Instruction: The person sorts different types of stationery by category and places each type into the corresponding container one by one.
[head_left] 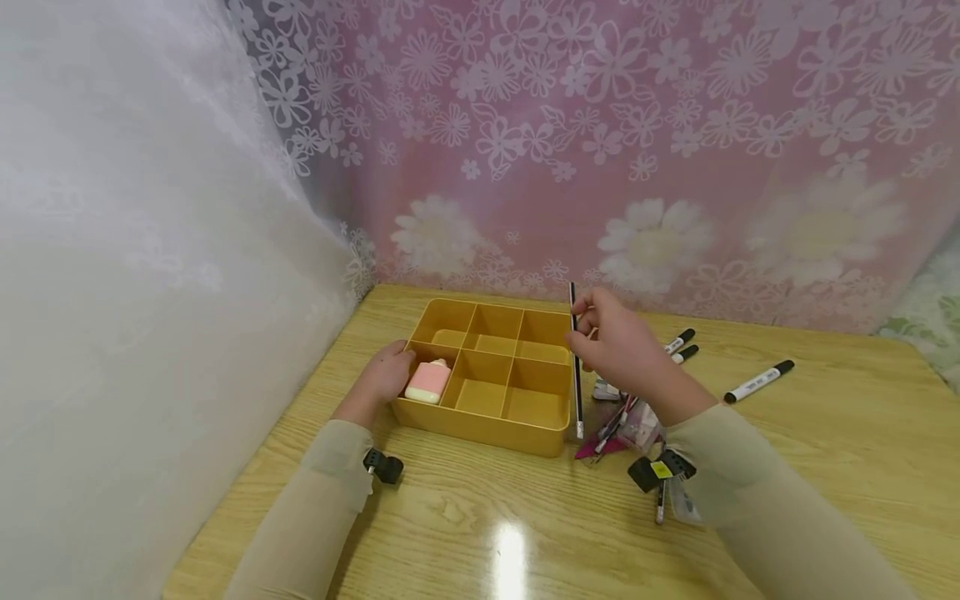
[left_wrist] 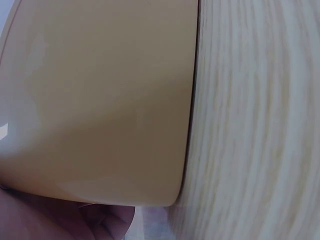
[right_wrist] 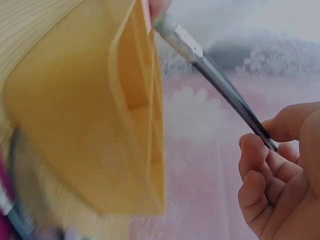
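Note:
A yellow divided storage box point(head_left: 480, 431) stands on the table with several compartments in two rows. My left hand point(head_left: 388, 372) grips its left wall, fingers at the rim; in the left wrist view, curled fingers point(left_wrist: 112, 222) show at the box's edge. A pink and cream bottle-shaped item point(head_left: 429, 382) lies in the front left compartment. Over the box's right edge, my right hand point(head_left: 622, 342) pinches a dark pencil point(head_left: 577, 387) between thumb and fingers. Its silver-and-white eraser end points down towards me in the head view, and the right wrist view shows the pencil's shaft point(right_wrist: 227, 87) slanting.
Right of the box lies a pile of stationery, with a magenta piece point(head_left: 611, 444) and a clear packet point(head_left: 641, 427), partly behind my right arm. Two black-capped markers point(head_left: 678, 342) lie beyond it; another marker point(head_left: 759, 382) is farther right. A flowered curtain point(head_left: 525, 208) hangs behind the table.

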